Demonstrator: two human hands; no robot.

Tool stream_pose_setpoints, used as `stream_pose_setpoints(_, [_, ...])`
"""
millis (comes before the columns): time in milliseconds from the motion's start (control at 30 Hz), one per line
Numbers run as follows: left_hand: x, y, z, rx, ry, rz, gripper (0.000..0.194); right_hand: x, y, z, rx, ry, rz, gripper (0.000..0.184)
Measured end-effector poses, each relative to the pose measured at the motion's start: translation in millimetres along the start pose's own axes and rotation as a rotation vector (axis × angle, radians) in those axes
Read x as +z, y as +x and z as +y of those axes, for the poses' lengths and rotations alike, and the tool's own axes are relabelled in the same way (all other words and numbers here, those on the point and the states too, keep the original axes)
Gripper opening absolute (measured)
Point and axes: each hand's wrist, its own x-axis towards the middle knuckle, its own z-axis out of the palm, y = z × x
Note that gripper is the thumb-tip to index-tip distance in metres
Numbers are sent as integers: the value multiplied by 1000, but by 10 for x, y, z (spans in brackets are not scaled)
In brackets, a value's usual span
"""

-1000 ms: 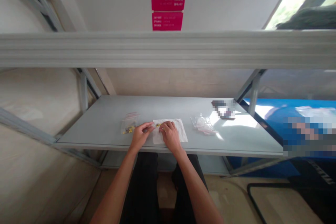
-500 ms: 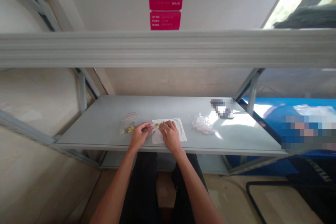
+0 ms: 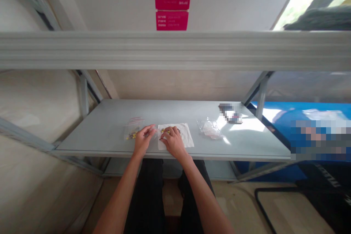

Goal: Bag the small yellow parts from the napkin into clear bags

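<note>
My left hand (image 3: 143,139) is closed on a small clear plastic bag (image 3: 157,131) at the left edge of a white cloth-like sheet (image 3: 188,137). Small yellow and dark pieces (image 3: 163,130) lie on that sheet, partly covered by my fingers. Over them is my right hand (image 3: 174,142), its fingers bent together close to the bag; whatever they pinch is too small to make out. Left of my hands, a zip bag (image 3: 133,130) with more yellow and dark pieces lies on the grey table (image 3: 90,131).
Clear plastic bags (image 3: 210,128) lie to the right of the sheet. A blurred-out object (image 3: 230,113) sits farther back right. A thick shelf beam (image 3: 175,50) crosses above the table, with pink boxes (image 3: 172,20) behind it. Beyond the right end is a blue surface (image 3: 276,111).
My right hand has shifted left toward the bag, uncovering more of the sheet's right side. The left hand has turned and drawn back slightly, showing more of the clear bag.
</note>
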Motion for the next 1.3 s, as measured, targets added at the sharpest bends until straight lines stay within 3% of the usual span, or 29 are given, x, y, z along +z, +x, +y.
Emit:
stream_pose_setpoints(167, [1,5,-13,10,15,-7,52,-21,1,17,118,131,118,12])
stream_pose_setpoints(300, [13,-11,61,32,86,-103,46,-66,-7,27,148,360,251,13])
stream_pose_setpoints(500, [31,-36,164,52,97,-233,42,-81,-21,5,85,513,142,20])
stream_pose_setpoints(567, [27,-34,157,52,85,-214,42,-99,-36,0,113,541,133,25])
stream_pose_setpoints(733, [-3,-14,63,-9,20,-86,49,-99,-76,31,374,337,393,26])
stream_pose_setpoints(800, [-11,-10,31,-25,-13,-66,53,-68,-79,43,400,225,367,22])
stream_pose_setpoints(967, [-5,-26,41,-63,-54,-56,55,-21,-62,26,311,30,165,12])
stream_pose_setpoints(1067, [3,-28,55,-57,-53,-67,53,-29,-59,13,267,-6,123,16])
stream_pose_setpoints(1200, [8,-14,42,0,25,-93,46,-29,-56,39,257,79,142,19])
stream_pose_setpoints(1300, [16,-12,46,26,104,-120,41,-21,-51,92,329,349,206,15])
